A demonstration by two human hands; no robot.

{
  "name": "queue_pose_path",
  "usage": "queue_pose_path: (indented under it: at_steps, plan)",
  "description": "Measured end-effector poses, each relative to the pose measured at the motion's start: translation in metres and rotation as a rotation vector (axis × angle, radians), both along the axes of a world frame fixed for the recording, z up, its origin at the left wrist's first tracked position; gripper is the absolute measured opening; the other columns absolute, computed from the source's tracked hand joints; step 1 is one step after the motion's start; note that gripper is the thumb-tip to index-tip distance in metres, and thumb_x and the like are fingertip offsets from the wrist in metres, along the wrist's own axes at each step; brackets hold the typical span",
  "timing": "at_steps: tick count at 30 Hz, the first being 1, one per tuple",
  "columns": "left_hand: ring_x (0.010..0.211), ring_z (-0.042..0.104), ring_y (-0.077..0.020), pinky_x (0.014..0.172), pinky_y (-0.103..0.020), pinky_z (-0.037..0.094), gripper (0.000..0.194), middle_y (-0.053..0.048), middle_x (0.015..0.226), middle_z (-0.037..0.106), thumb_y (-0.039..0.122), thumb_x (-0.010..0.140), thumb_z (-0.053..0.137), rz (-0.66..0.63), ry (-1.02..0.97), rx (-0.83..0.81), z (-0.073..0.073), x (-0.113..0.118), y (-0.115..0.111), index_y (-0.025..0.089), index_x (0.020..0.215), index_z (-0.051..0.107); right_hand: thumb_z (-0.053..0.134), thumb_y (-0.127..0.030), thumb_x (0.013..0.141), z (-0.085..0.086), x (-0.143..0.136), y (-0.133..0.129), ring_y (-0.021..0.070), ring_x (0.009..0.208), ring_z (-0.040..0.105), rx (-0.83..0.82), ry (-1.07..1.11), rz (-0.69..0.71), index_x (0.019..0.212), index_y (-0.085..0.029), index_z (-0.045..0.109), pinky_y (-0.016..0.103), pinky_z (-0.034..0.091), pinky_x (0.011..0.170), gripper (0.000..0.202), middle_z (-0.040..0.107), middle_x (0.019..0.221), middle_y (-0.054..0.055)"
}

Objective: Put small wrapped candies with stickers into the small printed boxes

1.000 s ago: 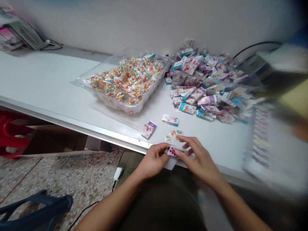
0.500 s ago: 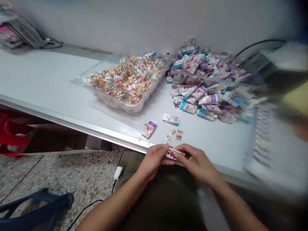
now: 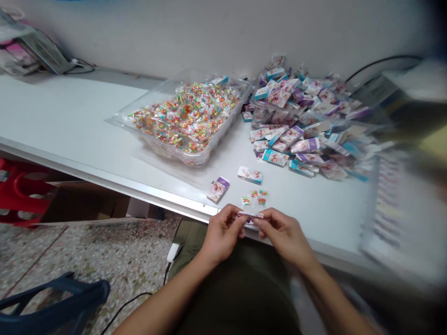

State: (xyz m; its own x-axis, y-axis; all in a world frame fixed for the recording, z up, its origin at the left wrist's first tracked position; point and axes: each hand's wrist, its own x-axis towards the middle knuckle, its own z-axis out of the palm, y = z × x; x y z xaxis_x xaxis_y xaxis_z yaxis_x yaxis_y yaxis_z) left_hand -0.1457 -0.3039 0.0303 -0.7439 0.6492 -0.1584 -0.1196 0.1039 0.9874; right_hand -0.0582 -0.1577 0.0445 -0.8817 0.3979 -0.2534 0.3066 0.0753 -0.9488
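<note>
A small white card [image 3: 250,215] with red and purple oval marks is pinched at the table's front edge, its upper edge turned toward me. My left hand [image 3: 225,230] grips its left end between thumb and fingers. At the right end, my right hand [image 3: 281,231] holds it the same way. Just beyond the fingers lie small clear packets [image 3: 254,197] of orange and green pieces. Farther back are a white and blue small box [image 3: 250,175] and a purple and white small box [image 3: 218,190]. My fingers cover part of the card.
A clear plastic tray [image 3: 206,151] full of colourful packets stands behind. Right of it, a heap of small boxes [image 3: 303,144] spills around a clear bin. A blurred sheaf [image 3: 387,209] lies at the right. Below left are a red stool [image 3: 26,193] and a cardboard box [image 3: 84,202].
The card has tilted, so its printed face shows less and its edge shows more. Both hands keep hold of it, and the left thumb has moved lower. The view has shifted slightly.
</note>
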Motion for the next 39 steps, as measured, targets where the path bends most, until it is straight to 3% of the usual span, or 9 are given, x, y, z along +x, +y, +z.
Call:
queue_pose_path:
  at_steps: [3, 7, 11, 14, 21, 27, 30, 34, 39]
  plan:
    - [0.061, 0.055, -0.0127, 0.06, -0.024, 0.044, 0.031, 0.001, 0.069, 0.059, 0.047, 0.091, 0.053, -0.03, 0.201, -0.11, 0.004, -0.014, -0.001, 0.017, 0.096, 0.062, 0.065, -0.046, 0.082, 0.0, -0.001, 0.005, 0.0123, 0.058, 0.056, -0.019, 0.021, -0.024, 0.082, -0.019, 0.063, 0.026, 0.046, 0.058, 0.028, 0.06, 0.067, -0.002]
    - [0.102, 0.056, -0.0268, 0.086, -0.038, 0.047, 0.053, -0.012, 0.11, 0.062, 0.052, 0.081, 0.065, 0.148, 0.767, -0.482, 0.009, -0.051, 0.001, 0.018, 0.119, 0.055, 0.067, -0.049, 0.081, 0.003, -0.005, 0.02, 0.0093, 0.052, 0.054, 0.008, 0.035, -0.118, 0.087, -0.019, 0.061, 0.024, 0.045, 0.054, 0.031, 0.063, 0.07, -0.001]
    - [0.103, 0.056, -0.0319, 0.086, -0.044, 0.046, 0.044, -0.015, 0.104, 0.064, 0.04, 0.079, 0.069, -0.002, 0.891, -0.802, 0.006, -0.077, 0.007, 0.016, 0.114, 0.058, 0.063, -0.052, 0.083, 0.003, -0.01, 0.028, 0.0109, 0.054, 0.058, -0.02, 0.061, -0.143, 0.09, -0.019, 0.058, 0.025, 0.048, 0.055, 0.034, 0.065, 0.069, 0.0]
    - [0.097, 0.06, -0.0276, 0.085, -0.041, 0.046, 0.039, -0.013, 0.102, 0.067, 0.031, 0.083, 0.064, -0.038, 0.677, -0.635, 0.005, -0.078, 0.009, 0.017, 0.119, 0.055, 0.062, -0.052, 0.084, 0.005, -0.014, 0.03, 0.0124, 0.06, 0.061, -0.025, 0.077, -0.125, 0.09, -0.019, 0.058, 0.026, 0.051, 0.061, 0.034, 0.067, 0.073, 0.002]
    - [0.084, 0.069, -0.0196, 0.081, -0.031, 0.047, 0.057, -0.011, 0.095, 0.072, 0.045, 0.071, 0.079, -0.217, -0.43, 0.209, 0.006, -0.062, 0.006, 0.014, 0.112, 0.057, 0.058, -0.046, 0.088, 0.022, -0.021, 0.045, 0.0126, 0.061, 0.058, 0.159, 0.144, 0.004, 0.088, -0.02, 0.058, 0.025, 0.048, 0.059, 0.025, 0.063, 0.069, 0.0]
    - [0.08, 0.068, -0.0179, 0.076, -0.028, 0.047, 0.06, -0.011, 0.092, 0.073, 0.041, 0.068, 0.083, -0.32, -0.487, 0.226, 0.0, -0.063, 0.005, 0.014, 0.114, 0.056, 0.05, -0.037, 0.092, 0.048, -0.024, 0.058, 0.0141, 0.062, 0.058, 0.543, 0.026, 0.445, 0.087, -0.022, 0.062, 0.025, 0.04, 0.059, 0.02, 0.064, 0.069, 0.0]
    - [0.078, 0.067, -0.018, 0.075, -0.029, 0.047, 0.061, -0.01, 0.09, 0.073, 0.042, 0.07, 0.081, -0.454, -0.432, 0.199, 0.002, -0.066, 0.007, 0.014, 0.117, 0.054, 0.055, -0.03, 0.087, 0.055, -0.032, 0.055, 0.015, 0.062, 0.058, 0.681, -0.025, 0.523, 0.1, -0.024, 0.06, 0.025, 0.037, 0.058, 0.015, 0.066, 0.07, -0.002]
    - [0.083, 0.066, -0.0196, 0.076, -0.031, 0.048, 0.052, -0.011, 0.093, 0.071, 0.049, 0.081, 0.068, -0.467, -0.163, 0.108, 0.008, -0.061, 0.007, 0.015, 0.117, 0.054, 0.057, -0.027, 0.084, 0.048, -0.044, 0.05, 0.0182, 0.075, 0.058, 0.906, -0.052, 0.529, 0.089, -0.023, 0.064, 0.027, 0.036, 0.065, 0.01, 0.065, 0.081, 0.002]
    - [0.102, 0.059, -0.0283, 0.09, -0.044, 0.047, 0.043, -0.014, 0.112, 0.066, 0.042, 0.082, 0.066, -0.159, 0.775, -0.213, -0.002, -0.033, 0.002, 0.018, 0.117, 0.058, 0.052, -0.031, 0.087, 0.036, -0.052, 0.041, 0.0173, 0.077, 0.056, 0.917, -0.06, 0.529, 0.075, -0.021, 0.065, 0.027, 0.037, 0.067, 0.02, 0.06, 0.081, 0.003]
